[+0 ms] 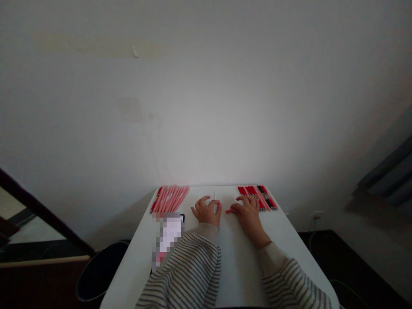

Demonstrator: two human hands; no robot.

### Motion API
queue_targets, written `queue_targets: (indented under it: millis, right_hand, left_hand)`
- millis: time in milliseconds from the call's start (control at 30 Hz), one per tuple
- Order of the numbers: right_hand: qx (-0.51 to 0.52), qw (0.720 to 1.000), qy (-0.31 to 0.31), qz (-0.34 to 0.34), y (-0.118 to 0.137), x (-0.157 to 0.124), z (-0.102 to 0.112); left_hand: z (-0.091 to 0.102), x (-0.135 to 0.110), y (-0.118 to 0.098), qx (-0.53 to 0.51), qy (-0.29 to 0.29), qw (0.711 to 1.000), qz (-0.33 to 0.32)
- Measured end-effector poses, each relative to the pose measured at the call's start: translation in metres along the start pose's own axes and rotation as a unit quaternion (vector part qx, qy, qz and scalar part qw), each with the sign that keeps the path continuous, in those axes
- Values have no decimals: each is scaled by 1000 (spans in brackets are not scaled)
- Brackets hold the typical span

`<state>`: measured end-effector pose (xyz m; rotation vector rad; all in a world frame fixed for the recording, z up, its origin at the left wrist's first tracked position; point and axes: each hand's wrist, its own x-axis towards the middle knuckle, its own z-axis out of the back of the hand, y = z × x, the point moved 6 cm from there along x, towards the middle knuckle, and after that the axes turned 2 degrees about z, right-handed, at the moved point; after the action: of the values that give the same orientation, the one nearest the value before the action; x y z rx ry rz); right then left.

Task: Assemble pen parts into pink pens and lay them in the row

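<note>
Over the back middle of the white table, my left hand (207, 212) is closed in a pinch, with a small slim pink piece (222, 203) at its fingertips. A thin white stick (215, 195) stands out just beyond these fingers; whether they touch it I cannot tell. To the right, my right hand (248, 212) has its fingers closed on a short pinkish-red tube-like piece (228, 210). The two hands are apart. Beyond the left hand lies a pile of slim pink sticks (170, 198), pen-like in shape. Red and black pen-like sticks (261, 194) lie in rows behind my right hand.
The white table (240, 274) stands against a plain wall (206, 107). A phone-like object (170, 234), partly blurred, lies by my left forearm. A dark bin (99, 270) stands on the floor at left. A wall socket (318, 214) with a cable is at right.
</note>
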<state>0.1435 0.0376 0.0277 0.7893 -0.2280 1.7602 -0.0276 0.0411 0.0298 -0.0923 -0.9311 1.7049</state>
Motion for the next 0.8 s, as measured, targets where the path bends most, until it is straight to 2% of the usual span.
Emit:
queue_targets:
  millis: [200,433,800]
  right_hand:
    - [16,1000,-24,10,-4,1,-1]
    - [43,997,-61,-10,-13,3,3]
    - [55,997,-46,5,-5,3,6]
  left_hand:
    - [-2,0,1,-5,7,1000,-1]
    - [0,-1,-4,-13,17,1000,-22]
    - [0,-5,-12,-7,51,998,-34]
